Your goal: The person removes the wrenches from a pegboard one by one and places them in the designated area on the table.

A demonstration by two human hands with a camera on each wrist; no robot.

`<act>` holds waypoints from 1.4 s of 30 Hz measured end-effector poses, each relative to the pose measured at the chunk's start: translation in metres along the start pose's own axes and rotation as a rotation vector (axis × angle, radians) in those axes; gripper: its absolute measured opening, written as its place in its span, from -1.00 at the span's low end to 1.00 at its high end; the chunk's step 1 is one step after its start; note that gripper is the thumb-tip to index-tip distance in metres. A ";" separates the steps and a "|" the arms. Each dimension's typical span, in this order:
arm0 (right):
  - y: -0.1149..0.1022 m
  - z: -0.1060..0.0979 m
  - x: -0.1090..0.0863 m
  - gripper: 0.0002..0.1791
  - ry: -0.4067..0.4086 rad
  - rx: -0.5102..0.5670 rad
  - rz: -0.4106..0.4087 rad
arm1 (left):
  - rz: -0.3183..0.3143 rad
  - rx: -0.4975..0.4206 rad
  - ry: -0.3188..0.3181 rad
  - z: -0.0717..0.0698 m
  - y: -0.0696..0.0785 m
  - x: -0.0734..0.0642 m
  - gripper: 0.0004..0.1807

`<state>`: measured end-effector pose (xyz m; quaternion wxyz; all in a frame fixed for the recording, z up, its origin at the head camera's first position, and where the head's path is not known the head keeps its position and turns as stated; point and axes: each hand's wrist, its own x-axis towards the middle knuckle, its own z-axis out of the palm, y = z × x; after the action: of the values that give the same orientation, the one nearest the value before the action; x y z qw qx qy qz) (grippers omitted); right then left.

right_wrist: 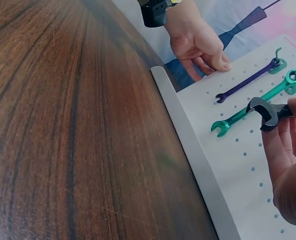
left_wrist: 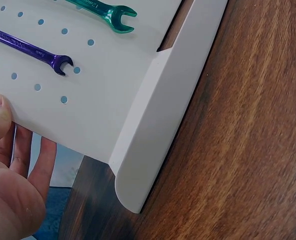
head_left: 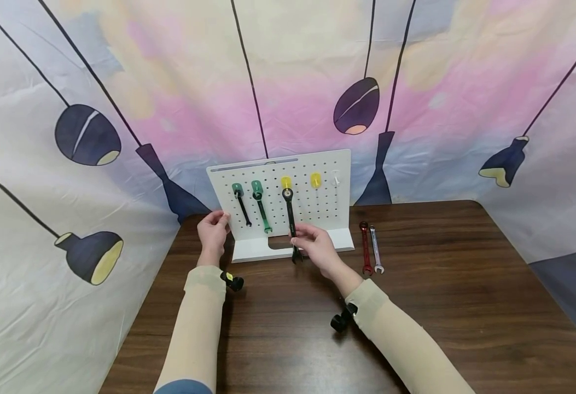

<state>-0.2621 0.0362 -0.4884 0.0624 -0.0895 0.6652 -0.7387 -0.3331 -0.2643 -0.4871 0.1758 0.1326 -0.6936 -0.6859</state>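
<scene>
the black wrench (head_left: 290, 216) stands nearly upright in front of the board (head_left: 324, 213), its ring end uppermost at the left yellow hook (head_left: 286, 181), its open end low, by the board's foot (head_left: 342, 241). whether the ring encircles the hook or merely lies against it cannot be told. the fingers of the right hand (head_left: 317, 249) are closed in a pinch on the lower shank. the fingers of the left hand (head_left: 214, 232) pinch the board's left edge, thumb in front, others behind. to the left, the purple wrench (left_wrist: 22, 45) and green wrench (head_left: 262, 213) hang from green hooks (head_left: 256, 185); the red wrench (head_left: 365, 246) and silver wrench (head_left: 376, 249) lie side by side on the surface (head_left: 465, 273), right of the board.

likely faults, by judgement: (a) should the right fingers part with the ring not fully around the hook, the black wrench would probably drop to the foot or surface; (b) as the grip is low, a small twist would swing the ring end off line; (c) a hard push could tip or slide the board, more so if the left fingers slacken; (d) a leftward sweep could knock the green wrench, just beside.
</scene>
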 end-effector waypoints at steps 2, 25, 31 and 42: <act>-0.001 0.000 -0.001 -0.55 -0.002 0.001 0.002 | 0.002 -0.002 -0.002 0.000 -0.001 0.000 -0.80; -0.015 0.002 -0.008 -0.53 -0.014 0.089 0.041 | 0.012 -0.002 0.015 -0.002 -0.001 0.000 -0.85; -0.016 0.002 -0.009 -0.58 -0.009 0.090 0.046 | 0.015 -0.005 0.014 -0.002 -0.001 -0.001 -0.78; -0.020 0.000 -0.011 -0.55 -0.019 0.074 0.043 | 0.002 -0.020 0.013 0.000 -0.001 0.000 -0.86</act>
<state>-0.2508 0.0406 -0.4691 0.0880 -0.0797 0.6385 -0.7604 -0.3329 -0.2639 -0.4876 0.1824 0.1347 -0.6858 -0.6916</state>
